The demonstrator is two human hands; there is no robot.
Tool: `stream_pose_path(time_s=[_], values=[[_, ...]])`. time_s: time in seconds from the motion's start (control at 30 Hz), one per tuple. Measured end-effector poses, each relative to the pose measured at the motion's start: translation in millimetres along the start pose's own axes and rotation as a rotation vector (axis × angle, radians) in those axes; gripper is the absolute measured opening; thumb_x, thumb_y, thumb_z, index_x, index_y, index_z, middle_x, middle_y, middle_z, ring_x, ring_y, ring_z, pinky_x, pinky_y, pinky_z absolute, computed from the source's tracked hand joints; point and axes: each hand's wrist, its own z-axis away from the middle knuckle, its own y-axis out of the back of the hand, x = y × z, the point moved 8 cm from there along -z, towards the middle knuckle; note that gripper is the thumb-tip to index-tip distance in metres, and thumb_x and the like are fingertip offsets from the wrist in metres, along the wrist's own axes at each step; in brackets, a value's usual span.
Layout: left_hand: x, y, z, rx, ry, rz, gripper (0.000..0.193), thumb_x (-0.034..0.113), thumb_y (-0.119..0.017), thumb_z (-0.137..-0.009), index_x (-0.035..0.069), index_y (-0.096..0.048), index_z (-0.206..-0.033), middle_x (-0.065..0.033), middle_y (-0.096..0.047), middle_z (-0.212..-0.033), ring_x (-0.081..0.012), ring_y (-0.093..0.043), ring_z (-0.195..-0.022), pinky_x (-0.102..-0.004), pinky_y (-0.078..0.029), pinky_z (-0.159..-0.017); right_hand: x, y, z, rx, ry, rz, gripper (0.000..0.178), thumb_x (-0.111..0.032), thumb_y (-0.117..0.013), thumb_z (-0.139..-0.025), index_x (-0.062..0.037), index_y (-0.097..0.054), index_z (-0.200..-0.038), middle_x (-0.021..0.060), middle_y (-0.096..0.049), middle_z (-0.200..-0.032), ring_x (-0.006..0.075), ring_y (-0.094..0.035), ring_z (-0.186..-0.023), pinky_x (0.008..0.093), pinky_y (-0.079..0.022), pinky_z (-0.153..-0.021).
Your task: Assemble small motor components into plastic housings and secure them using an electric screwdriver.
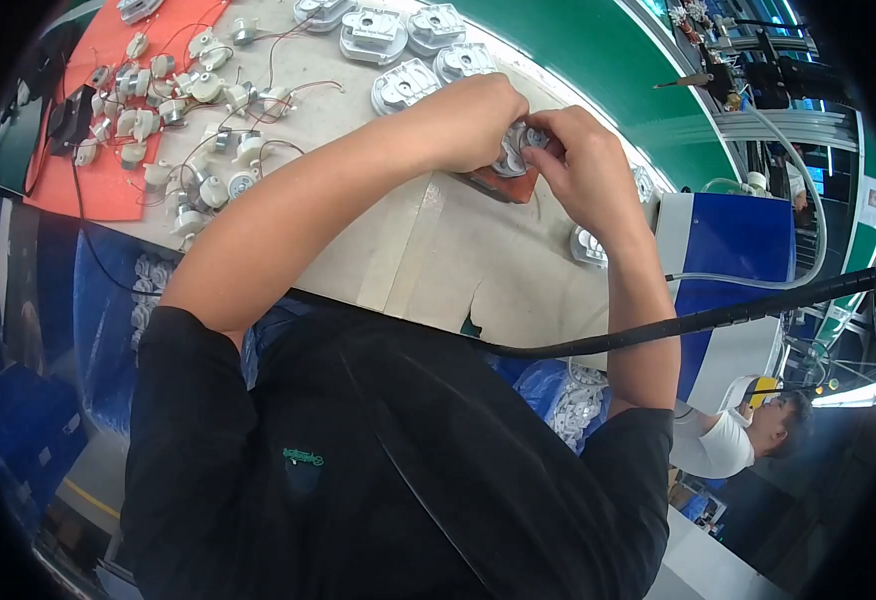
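A small whitish-grey plastic housing (511, 158) sits on an orange-red block (510, 186) on the worktable. My left hand (480, 122) is curled closed over its left side, with the fingertips mostly hidden behind the knuckles. From the right, my right hand (586, 158) pinches at the same housing, thumb and index finger bent against it. Just beyond my left hand lies a similar white housing (405, 88), one of several grouped there. Another white housing (588, 246) rests below my right wrist.
Several small motors with white gear parts and thin wires (206, 88) spread over the left of the table and an orange-red mat (108, 190). A black hose (578, 347) crosses my right forearm. A blue bin (733, 235) stands at right; a person in white (723, 447) is beyond.
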Motion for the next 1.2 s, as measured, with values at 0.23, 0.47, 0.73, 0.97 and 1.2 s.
stream_pose_path(time_s=[0.23, 0.47, 0.73, 0.97, 1.2], values=[[3, 2, 1, 0.071, -0.076, 0.013, 0.033, 0.0, -0.073, -0.073, -0.001, -0.069, -0.106, -0.0203, -0.066, -0.1, -0.0354, -0.066, -0.095, -0.0427, -0.053, -0.084, -7, 6, -6, -0.006, 0.096, 0.007, 0.025, -0.009, -0.073, -0.08, -0.0011, -0.071, -0.104, 0.0187, -0.067, -0.094, 0.038, -0.065, -0.087, 0.0438, -0.052, -0.077], [1, 7, -1, 0.095, -0.083, 0.075, 0.032, 0.0, -0.072, -0.071, -0.002, -0.071, -0.103, -0.0217, -0.07, -0.097, -0.0372, -0.067, -0.099, -0.0431, -0.054, -0.085, -18, 6, -6, 0.008, 0.014, 0.195, 0.026, -0.008, -0.073, -0.078, -0.0014, -0.07, -0.103, 0.0194, -0.066, -0.097, 0.04, -0.065, -0.089, 0.0458, -0.052, -0.08], [-5, -3, -1, 0.059, -0.091, 0.037, 0.034, 0.003, -0.075, -0.072, -0.001, -0.07, -0.105, -0.021, -0.071, -0.098, -0.0368, -0.067, -0.099, -0.043, -0.054, -0.085, -8, 0, -7, -0.006, 0.117, 0.062, 0.027, -0.007, -0.074, -0.078, -0.0008, -0.071, -0.104, 0.0192, -0.067, -0.098, 0.0391, -0.065, -0.087, 0.0447, -0.052, -0.078], [-5, 4, 1, 0.052, -0.062, 0.088, 0.041, 0.003, -0.072, -0.074, -0.001, -0.068, -0.114, -0.019, -0.068, -0.097, -0.0329, -0.067, -0.086, -0.0391, -0.053, -0.077, 3, 2, -9, -0.036, 0.06, -0.084, 0.031, -0.009, -0.076, -0.08, 0.0005, -0.07, -0.109, 0.0178, -0.068, -0.096, 0.0301, -0.068, -0.084, 0.0381, -0.054, -0.076], [-10, -5, 0, 0.055, -0.042, 0.147, 0.041, 0.002, -0.074, -0.076, -0.001, -0.067, -0.116, -0.0187, -0.069, -0.099, -0.0292, -0.069, -0.087, -0.0362, -0.054, -0.079, 7, 69, 28, 0.28, 0.038, -0.211, 0.043, -0.009, -0.08, -0.082, 0.0008, -0.062, -0.121, 0.0093, -0.069, -0.094, 0.0135, -0.065, -0.076, 0.0269, -0.055, -0.071]])
